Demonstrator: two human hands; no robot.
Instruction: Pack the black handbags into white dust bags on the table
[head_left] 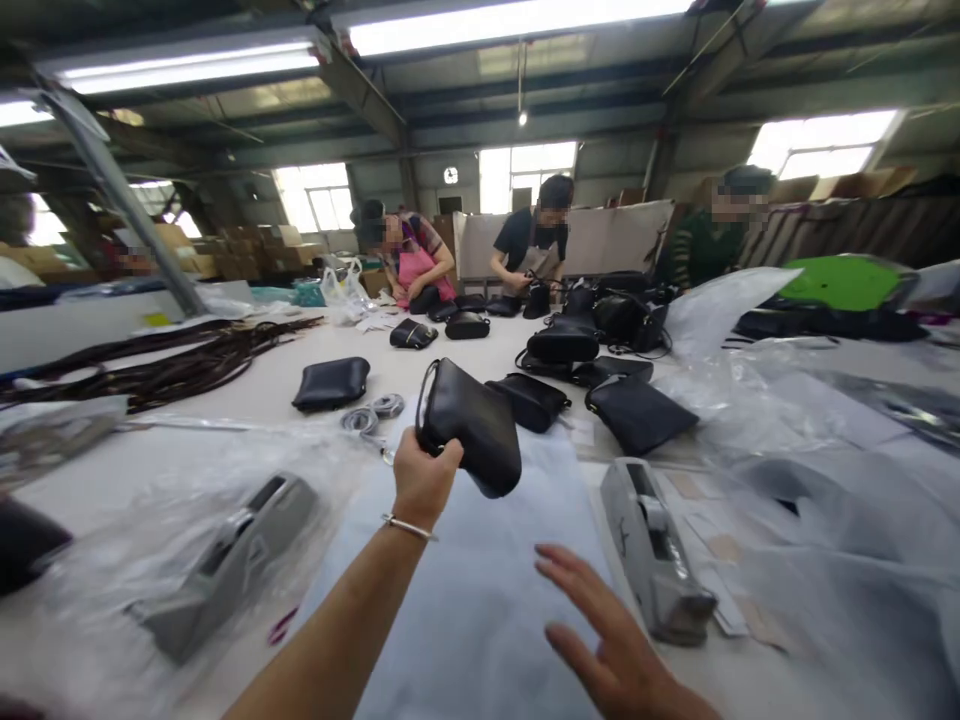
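My left hand (421, 478) is closed on a small black leather pouch (472, 425), holding it up above a pale blue sheet (480, 580) on the white table (255, 395). A thin silver bangle sits on that wrist. My right hand (600, 640) hovers low over the sheet with its fingers spread and nothing in it. Just beyond the held pouch lie two more black pouches (534, 400) (639, 412), and another black pouch (331, 383) rests to the left.
Grey tape dispensers stand at the right (654, 555) and, under clear plastic, at the left (232, 560). Dark straps (165, 365) lie far left. Crumpled plastic bags (810, 470) cover the right side. Three people work at a pile of black bags (592, 320) across the table.
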